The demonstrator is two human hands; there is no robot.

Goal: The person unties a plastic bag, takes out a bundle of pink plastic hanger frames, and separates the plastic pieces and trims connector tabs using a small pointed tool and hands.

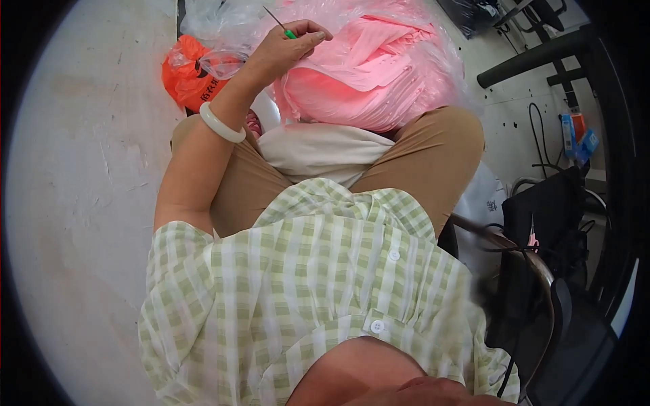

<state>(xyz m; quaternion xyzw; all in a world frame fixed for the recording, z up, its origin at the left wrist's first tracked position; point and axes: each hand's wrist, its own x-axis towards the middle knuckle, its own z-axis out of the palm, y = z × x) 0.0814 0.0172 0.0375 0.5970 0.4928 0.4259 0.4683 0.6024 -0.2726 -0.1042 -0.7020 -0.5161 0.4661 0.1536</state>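
Head camera: right of an orange plastic bag [184, 76], the left hand [284, 53] curls its fingers around a light, rigid green-handled pick [290, 34]. Beside it, soft, limp pink fabric [345, 91] lies in slippery clear plastic [449, 71], likely best gripped by a folded edge. Right fingers: cannot tell.

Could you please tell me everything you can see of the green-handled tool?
The tool is slim, with a bright green handle that looks plastic and a thin, straight shaft that looks metal. The left hand holds it beside the pink cloth, shaft pointing forward and left. The hand hides part of the handle; the tip's shape is unclear.
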